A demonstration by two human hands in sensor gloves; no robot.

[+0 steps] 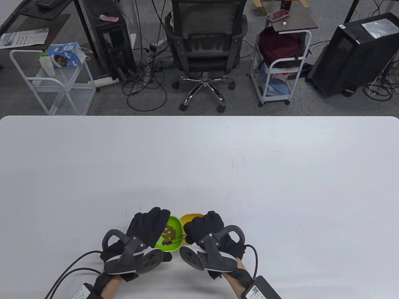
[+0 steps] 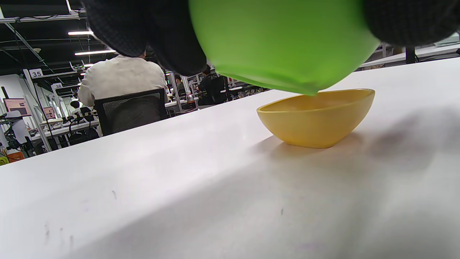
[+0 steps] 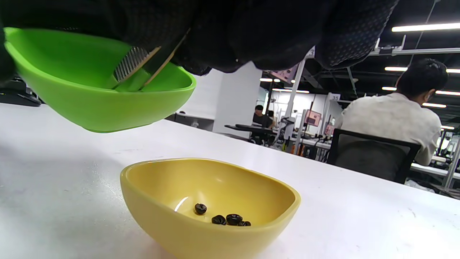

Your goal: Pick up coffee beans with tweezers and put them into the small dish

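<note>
- While the left hand (image 1: 146, 225) holds the green bowl (image 1: 170, 233) lifted off the surface (image 1: 218, 162), the right hand (image 1: 204, 229) pinches the tweezers (image 3: 138, 68), tips down in that bowl.
- Likely step: gripping another bean; next comes a steady carry to the yellow dish (image 3: 210, 207).
- Beans (image 3: 226, 218) there: few, dark, glossy.

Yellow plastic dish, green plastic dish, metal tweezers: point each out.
Yellow plastic dish (image 3: 169, 223): right wrist view, on its near outer wall.
Green plastic dish (image 3: 97, 111): right wrist view, on its outer wall.
Metal tweezers (image 3: 131, 64): right wrist view, on the ridged grip below the glove.
</note>
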